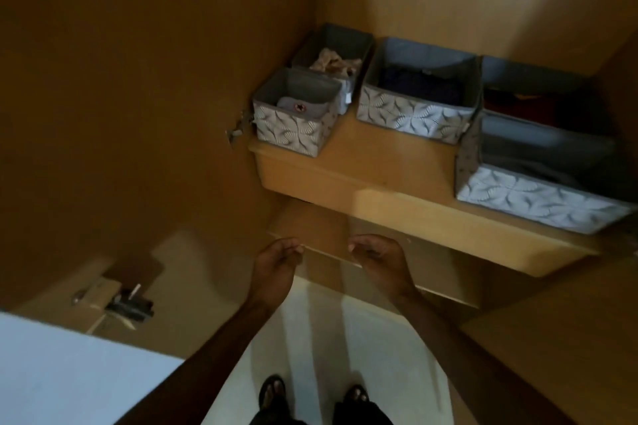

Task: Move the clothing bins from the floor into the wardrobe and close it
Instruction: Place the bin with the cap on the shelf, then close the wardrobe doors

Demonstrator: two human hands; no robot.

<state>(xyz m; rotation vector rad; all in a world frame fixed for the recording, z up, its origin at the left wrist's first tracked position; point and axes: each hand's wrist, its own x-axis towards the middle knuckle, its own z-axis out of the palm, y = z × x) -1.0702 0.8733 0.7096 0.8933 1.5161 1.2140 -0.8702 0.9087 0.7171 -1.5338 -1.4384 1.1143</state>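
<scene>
The wardrobe shelf (379, 162) looked like smooth, light wood laminate with a faint sheen, and the open door (138, 79) was the same wood-look board, matt in the shade. The bins (414, 114) were cloth: a pale outside printed with a leaf pattern and a plain grey matt lining. The hinge (238, 129) was bare metal. The floor (310, 338) was pale and glossy, like tile
</scene>
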